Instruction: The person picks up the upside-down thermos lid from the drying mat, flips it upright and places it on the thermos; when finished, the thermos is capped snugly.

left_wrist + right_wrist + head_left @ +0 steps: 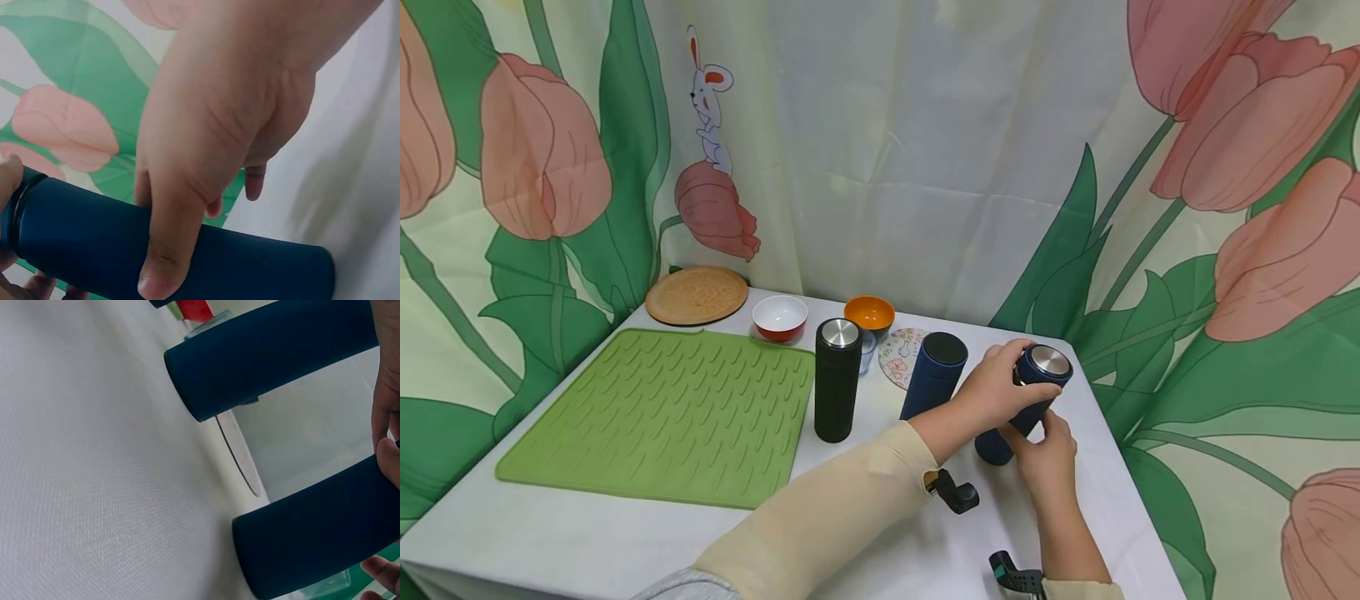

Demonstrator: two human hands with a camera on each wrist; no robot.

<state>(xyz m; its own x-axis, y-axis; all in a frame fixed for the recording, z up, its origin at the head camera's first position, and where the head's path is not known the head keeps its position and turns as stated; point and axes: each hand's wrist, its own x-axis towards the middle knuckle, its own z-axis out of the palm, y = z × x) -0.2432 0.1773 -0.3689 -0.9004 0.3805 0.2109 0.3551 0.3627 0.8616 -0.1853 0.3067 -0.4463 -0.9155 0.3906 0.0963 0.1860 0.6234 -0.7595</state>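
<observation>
We see the navy flask (1026, 400) tilted, its base on the table (550, 525) near the right edge and its steel lid (1049, 360) leaning up, far and right; the left hand (996, 387) curls round its top, the right hand (1047, 454) grips its lower body; the white table stands before a tulip curtain (1225, 208); the flask is matte dark blue.

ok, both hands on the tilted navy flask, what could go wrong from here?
1. The navy flask leans with only its base on the table; it might slip as the left hand grips its cap and the right hand its body.
2. A second navy flask stands close beside the left forearm; an elbow swing could topple it.
</observation>
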